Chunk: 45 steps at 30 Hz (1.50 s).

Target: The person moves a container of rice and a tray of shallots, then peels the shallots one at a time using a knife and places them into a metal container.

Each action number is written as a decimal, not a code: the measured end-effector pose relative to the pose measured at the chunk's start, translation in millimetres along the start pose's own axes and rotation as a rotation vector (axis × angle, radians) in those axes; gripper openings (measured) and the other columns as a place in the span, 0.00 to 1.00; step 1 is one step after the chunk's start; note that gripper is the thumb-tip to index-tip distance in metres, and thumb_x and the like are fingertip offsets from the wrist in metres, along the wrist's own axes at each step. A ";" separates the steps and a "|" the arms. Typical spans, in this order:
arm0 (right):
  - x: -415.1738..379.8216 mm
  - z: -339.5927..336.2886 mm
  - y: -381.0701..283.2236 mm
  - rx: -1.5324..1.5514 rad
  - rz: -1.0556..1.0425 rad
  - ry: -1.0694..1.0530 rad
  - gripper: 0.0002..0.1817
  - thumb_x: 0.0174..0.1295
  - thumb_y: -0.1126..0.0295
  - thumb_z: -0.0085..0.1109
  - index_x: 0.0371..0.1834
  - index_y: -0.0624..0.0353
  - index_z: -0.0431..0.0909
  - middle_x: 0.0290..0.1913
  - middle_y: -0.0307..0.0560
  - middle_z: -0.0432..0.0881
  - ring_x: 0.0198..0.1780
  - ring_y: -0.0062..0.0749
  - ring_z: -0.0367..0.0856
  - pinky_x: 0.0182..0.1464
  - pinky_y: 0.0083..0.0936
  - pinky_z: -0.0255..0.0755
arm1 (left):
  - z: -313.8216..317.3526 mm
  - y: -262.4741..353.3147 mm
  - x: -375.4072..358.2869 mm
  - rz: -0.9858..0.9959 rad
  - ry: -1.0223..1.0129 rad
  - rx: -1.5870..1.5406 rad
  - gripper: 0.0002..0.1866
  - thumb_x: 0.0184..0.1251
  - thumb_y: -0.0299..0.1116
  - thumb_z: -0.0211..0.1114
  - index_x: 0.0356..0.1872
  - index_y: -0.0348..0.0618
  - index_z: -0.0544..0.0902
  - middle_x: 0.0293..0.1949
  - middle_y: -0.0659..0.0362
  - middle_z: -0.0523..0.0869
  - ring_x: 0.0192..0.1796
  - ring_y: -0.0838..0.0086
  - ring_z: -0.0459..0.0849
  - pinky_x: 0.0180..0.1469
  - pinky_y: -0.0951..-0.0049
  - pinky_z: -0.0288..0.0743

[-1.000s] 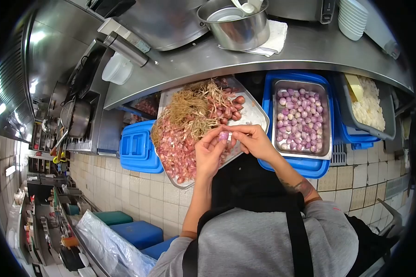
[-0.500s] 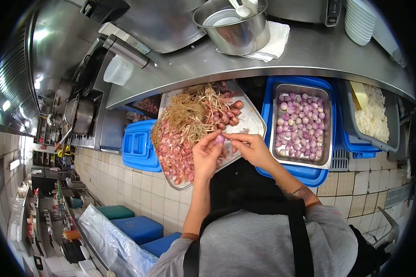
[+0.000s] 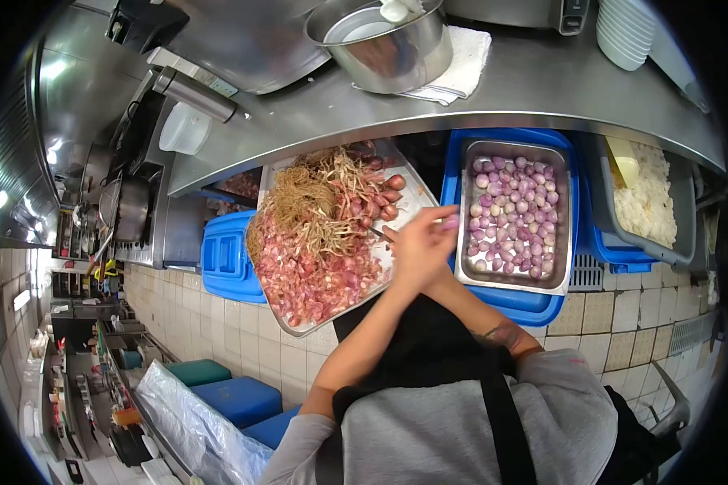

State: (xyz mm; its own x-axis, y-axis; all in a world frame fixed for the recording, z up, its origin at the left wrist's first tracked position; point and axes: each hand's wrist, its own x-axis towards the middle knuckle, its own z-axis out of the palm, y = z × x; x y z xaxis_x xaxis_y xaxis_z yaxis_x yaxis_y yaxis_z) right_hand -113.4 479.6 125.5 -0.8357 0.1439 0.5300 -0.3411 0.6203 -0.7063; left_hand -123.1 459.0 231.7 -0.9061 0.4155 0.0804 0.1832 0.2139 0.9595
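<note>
My left hand (image 3: 423,249) crosses over my right and reaches to the left rim of the steel pan (image 3: 459,263). Its fingers pinch a purple peeled shallot (image 3: 451,221). Most of my right hand (image 3: 391,235) is hidden under the left; a small knife (image 3: 378,234) juts from its fingers, its blade towards the metal tray (image 3: 416,190). On that tray lie a bundle of dried roots and stalks (image 3: 311,202), unpeeled shallots (image 3: 390,196) and a heap of reddish skins (image 3: 319,279). Many peeled shallots (image 3: 518,214) fill much of the pan.
A steel counter (image 3: 534,89) overhangs the far ends of the trays, with a steel pot (image 3: 388,61) on a white cloth. Blue lids (image 3: 233,257) and tubs stand around. At the right, a grey bin (image 3: 655,242) holds white contents (image 3: 647,202).
My left hand has swung right across my right hand with the shallot, from above the metal tray to the pan's edge. My right hand has shifted slightly left and is now partly covered.
</note>
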 end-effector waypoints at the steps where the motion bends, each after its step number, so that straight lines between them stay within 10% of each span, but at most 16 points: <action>1: -1.1 3.5 -3.5 -0.056 -0.046 0.092 0.18 0.60 0.73 0.56 0.55 0.51 0.79 0.37 0.47 0.76 0.38 0.36 0.74 0.43 0.32 0.69 | 14.9 11.9 2.7 -0.020 -0.036 -0.017 0.17 0.56 0.17 0.59 0.49 0.36 0.80 0.43 0.55 0.82 0.40 0.75 0.83 0.42 0.79 0.76; 8: 7.5 -18.8 -3.3 0.219 0.165 -0.087 0.20 0.60 0.74 0.53 0.57 0.56 0.75 0.39 0.56 0.75 0.39 0.49 0.77 0.42 0.40 0.70 | -26.2 6.0 40.0 0.551 0.115 0.136 0.10 0.54 0.18 0.49 0.32 0.32 0.79 0.38 0.49 0.82 0.34 0.71 0.83 0.36 0.77 0.76; 12: 26.9 -48.6 -28.5 0.213 0.262 0.035 0.19 0.64 0.74 0.48 0.60 0.60 0.71 0.33 0.58 0.76 0.30 0.48 0.78 0.37 0.37 0.72 | -78.3 21.5 54.2 0.134 0.102 0.100 0.09 0.60 0.22 0.48 0.29 0.31 0.78 0.33 0.51 0.81 0.36 0.67 0.83 0.39 0.68 0.77; 13: 27.4 -47.3 -26.8 0.339 0.441 -0.018 0.19 0.67 0.73 0.44 0.61 0.59 0.69 0.34 0.53 0.77 0.22 0.34 0.76 0.29 0.28 0.72 | -81.9 32.0 55.1 -0.035 0.078 0.070 0.09 0.60 0.23 0.49 0.29 0.31 0.78 0.32 0.52 0.81 0.37 0.66 0.83 0.40 0.66 0.77; 16: 31.0 -50.7 -26.0 0.573 0.749 0.011 0.21 0.68 0.71 0.44 0.64 0.60 0.66 0.31 0.51 0.77 0.21 0.30 0.77 0.28 0.26 0.72 | -86.3 7.8 75.1 -0.038 -0.045 0.209 0.09 0.62 0.25 0.51 0.30 0.30 0.78 0.31 0.50 0.81 0.38 0.59 0.83 0.44 0.60 0.76; 20: 24.7 -43.1 -22.7 0.628 0.777 0.122 0.22 0.69 0.69 0.43 0.66 0.60 0.62 0.32 0.47 0.78 0.19 0.23 0.74 0.26 0.22 0.70 | -84.3 -70.3 108.6 0.496 0.003 0.976 0.07 0.55 0.25 0.57 0.32 0.33 0.80 0.32 0.43 0.80 0.33 0.53 0.83 0.38 0.60 0.77; 24: 23.6 -40.1 -22.9 0.579 0.765 0.143 0.22 0.69 0.69 0.43 0.65 0.60 0.63 0.32 0.48 0.78 0.19 0.23 0.74 0.26 0.23 0.70 | -75.6 -82.3 112.0 0.411 -0.059 0.951 0.05 0.45 0.23 0.61 0.27 0.36 0.79 0.34 0.44 0.81 0.38 0.50 0.80 0.42 0.57 0.75; 29: 21.2 -36.7 -18.3 0.710 0.705 0.130 0.16 0.71 0.65 0.43 0.58 0.58 0.70 0.28 0.38 0.74 0.17 0.15 0.66 0.16 0.13 0.57 | -90.2 -25.1 70.0 0.421 0.123 0.599 0.11 0.46 0.19 0.64 0.34 0.34 0.77 0.30 0.50 0.81 0.36 0.57 0.82 0.43 0.66 0.77; 32: 22.4 -44.3 -48.5 1.007 0.711 -0.023 0.15 0.71 0.65 0.44 0.55 0.60 0.72 0.28 0.39 0.76 0.16 0.15 0.66 0.16 0.14 0.57 | -119.4 -7.8 19.3 0.046 0.195 -0.200 0.12 0.51 0.19 0.64 0.39 0.34 0.77 0.33 0.53 0.83 0.38 0.69 0.83 0.42 0.74 0.77; 37: 23.5 -16.6 -93.0 1.258 0.789 -0.396 0.18 0.70 0.61 0.47 0.57 0.61 0.72 0.29 0.40 0.77 0.15 0.16 0.65 0.13 0.12 0.52 | -171.9 -62.5 -43.5 -0.044 0.365 -0.658 0.12 0.60 0.19 0.62 0.45 0.31 0.76 0.41 0.53 0.84 0.41 0.74 0.83 0.44 0.80 0.77; 45: 27.5 13.2 -108.6 1.225 0.749 -0.533 0.20 0.70 0.64 0.48 0.63 0.60 0.66 0.29 0.39 0.75 0.17 0.15 0.65 0.14 0.11 0.53 | -187.5 -72.3 -79.3 -0.156 0.297 -0.764 0.16 0.64 0.22 0.61 0.52 0.28 0.75 0.46 0.50 0.83 0.46 0.71 0.83 0.48 0.77 0.79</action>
State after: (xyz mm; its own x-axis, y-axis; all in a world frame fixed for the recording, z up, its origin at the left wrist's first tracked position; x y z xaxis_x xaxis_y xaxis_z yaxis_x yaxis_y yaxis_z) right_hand -104.9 406.0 210.5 -0.9334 -0.3264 -0.1493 0.3052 -0.5026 -0.8089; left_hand -136.0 244.8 206.5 -0.9821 0.1576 -0.1033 -0.1649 -0.4533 0.8760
